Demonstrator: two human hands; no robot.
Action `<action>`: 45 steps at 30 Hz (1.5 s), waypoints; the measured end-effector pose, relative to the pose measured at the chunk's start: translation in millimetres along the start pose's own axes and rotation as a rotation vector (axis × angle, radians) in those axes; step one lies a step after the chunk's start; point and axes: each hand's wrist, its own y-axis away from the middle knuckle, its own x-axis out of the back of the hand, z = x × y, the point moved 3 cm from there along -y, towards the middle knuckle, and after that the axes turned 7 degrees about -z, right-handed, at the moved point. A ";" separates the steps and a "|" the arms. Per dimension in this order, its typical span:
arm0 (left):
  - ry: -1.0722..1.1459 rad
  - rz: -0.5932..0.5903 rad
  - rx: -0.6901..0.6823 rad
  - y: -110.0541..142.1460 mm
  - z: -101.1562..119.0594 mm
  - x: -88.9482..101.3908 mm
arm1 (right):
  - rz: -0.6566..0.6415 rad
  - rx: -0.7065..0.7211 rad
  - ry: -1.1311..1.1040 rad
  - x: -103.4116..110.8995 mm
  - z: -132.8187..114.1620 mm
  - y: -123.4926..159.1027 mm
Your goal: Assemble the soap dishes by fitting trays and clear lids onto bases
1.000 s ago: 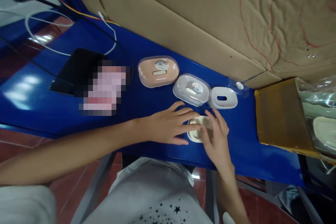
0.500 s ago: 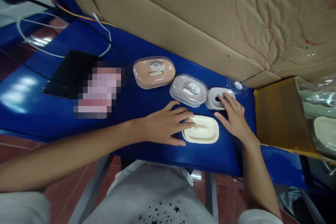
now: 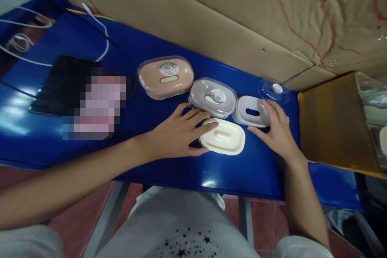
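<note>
My left hand (image 3: 175,133) reaches in with fingers spread over the left end of a cream oval plastic lid-like tray (image 3: 232,141). Its index finger rests on the rim and its thumb is by the lower left corner. My right hand (image 3: 278,131) spans the right end of a pale grey oval box (image 3: 242,113) with a dark slot in its top. The thumb is along the near edge, the fingers along the far edge. Touching that box on its left is a grey box under a clear cover (image 3: 198,92). A peach box under a clear cover (image 3: 151,80) sits further left.
A loose clear cover (image 3: 263,86) with a round label lies behind my right hand. To the right stands an open cardboard box (image 3: 332,125) holding wrapped pieces. A black tablet-like object (image 3: 51,84), a blurred-out item and a white cable (image 3: 105,44) are at left on the blue table (image 3: 169,173).
My right fingers have moved off the grey box's slot to its right end, uncovering the slot. The cream tray and my left hand sit slightly closer to the grey boxes. The view has shifted a little.
</note>
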 end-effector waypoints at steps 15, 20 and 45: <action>-0.015 0.013 -0.022 -2.0 -1.0 2.0 | 0.087 0.084 -0.173 23.8 -9.0 6.8; 0.005 -0.011 0.006 -2.5 -2.9 2.3 | -0.024 0.193 -0.299 23.7 -24.2 9.9; 0.120 -0.045 0.006 -3.9 -8.5 -6.9 | -0.184 0.321 -0.188 6.7 -70.9 21.7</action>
